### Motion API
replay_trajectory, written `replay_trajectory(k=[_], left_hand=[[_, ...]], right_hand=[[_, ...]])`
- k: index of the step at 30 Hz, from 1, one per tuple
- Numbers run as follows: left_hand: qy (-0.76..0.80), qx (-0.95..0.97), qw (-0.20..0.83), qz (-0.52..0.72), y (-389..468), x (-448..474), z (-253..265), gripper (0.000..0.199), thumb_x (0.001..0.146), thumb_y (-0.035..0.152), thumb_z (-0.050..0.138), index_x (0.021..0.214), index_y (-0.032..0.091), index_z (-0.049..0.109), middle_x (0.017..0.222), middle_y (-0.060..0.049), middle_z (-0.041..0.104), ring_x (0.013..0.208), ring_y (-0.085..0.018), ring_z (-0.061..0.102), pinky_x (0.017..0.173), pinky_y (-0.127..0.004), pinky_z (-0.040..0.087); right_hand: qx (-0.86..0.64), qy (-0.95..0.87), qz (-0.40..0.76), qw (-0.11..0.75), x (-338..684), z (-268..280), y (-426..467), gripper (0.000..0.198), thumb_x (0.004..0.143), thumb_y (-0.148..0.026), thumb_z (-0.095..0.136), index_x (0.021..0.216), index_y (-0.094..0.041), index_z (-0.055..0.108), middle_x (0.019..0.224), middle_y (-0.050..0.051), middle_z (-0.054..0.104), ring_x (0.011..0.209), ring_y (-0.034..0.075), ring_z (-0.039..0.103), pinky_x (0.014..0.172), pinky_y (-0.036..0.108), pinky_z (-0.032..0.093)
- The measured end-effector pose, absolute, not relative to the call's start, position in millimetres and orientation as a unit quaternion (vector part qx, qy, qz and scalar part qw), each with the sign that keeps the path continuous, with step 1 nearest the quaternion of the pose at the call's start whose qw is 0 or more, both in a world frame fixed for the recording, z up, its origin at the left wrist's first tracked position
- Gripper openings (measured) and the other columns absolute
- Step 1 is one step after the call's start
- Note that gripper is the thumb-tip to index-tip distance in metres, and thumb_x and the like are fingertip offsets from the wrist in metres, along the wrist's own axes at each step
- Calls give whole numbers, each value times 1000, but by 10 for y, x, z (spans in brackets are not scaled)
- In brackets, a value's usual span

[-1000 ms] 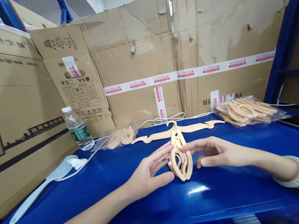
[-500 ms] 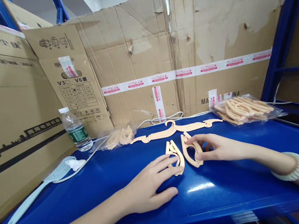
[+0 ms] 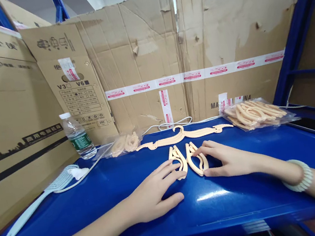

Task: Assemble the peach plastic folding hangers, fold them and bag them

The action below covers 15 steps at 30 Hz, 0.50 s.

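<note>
Two folded cream plastic hangers lie side by side on the blue shelf top, nearly touching. My left hand (image 3: pixel 155 191) rests its fingertips on the left folded hanger (image 3: pixel 182 161), its thumb stretched out on the bare surface. Around the right folded hanger (image 3: pixel 194 163) the thumb and fingers of my right hand (image 3: pixel 228 158) are closed, the thumb at its near end and the fingertips on its upper part. Just beyond both is an unfolded hanger (image 3: pixel 167 140), lying flat with its hook pointing away.
Bagged folded hangers (image 3: pixel 255 113) lie at the back right, and a smaller bag of hangers (image 3: pixel 124 143) at the back left. On the left are a water bottle (image 3: pixel 80 137) and a pale blue hairbrush (image 3: pixel 45 193). A white cable (image 3: pixel 173 123) runs before the cardboard (image 3: pixel 140 56).
Both folded hangers have shifted slightly left under my hands. My right hand has moved left with its hanger, and its fingers lie flatter. The view has shifted a little.
</note>
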<state>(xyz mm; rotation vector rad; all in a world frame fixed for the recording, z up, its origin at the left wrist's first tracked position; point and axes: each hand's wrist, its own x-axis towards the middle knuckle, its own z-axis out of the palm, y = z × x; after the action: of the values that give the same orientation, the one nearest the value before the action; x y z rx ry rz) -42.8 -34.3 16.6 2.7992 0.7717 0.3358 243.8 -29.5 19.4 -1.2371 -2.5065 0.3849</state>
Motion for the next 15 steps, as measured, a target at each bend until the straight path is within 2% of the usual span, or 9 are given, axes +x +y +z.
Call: replay_trajectory(k=[8,12,15], left_hand=[[251,955,87,132,-317,-433,135,48,92,38,50,137,26,41,149,-7,36,140,-28,26,112,-49,32],[240,937,49,247,-421,-406,249,55,89,27,54,140,24,34,140,-9,47,132,-26,39,109,-46,37],[184,916,17,357,-686,-509,376,53,87,23,55,136,32,38,128,-5,58,122,-25,51,103,-47,44]], right_hand=[[-423,-879,151,163,2452,206,-291,59,82,-58,58,128,-21,51,111,9,51,106,26,49,94,41,40],[-416,-880,155,167,2466,211,-283,68,81,-60,59,134,-19,47,112,10,52,106,27,49,95,42,40],[-417,-880,154,170,2475,212,-279,68,82,-59,58,136,-20,45,111,10,52,106,27,49,95,42,40]])
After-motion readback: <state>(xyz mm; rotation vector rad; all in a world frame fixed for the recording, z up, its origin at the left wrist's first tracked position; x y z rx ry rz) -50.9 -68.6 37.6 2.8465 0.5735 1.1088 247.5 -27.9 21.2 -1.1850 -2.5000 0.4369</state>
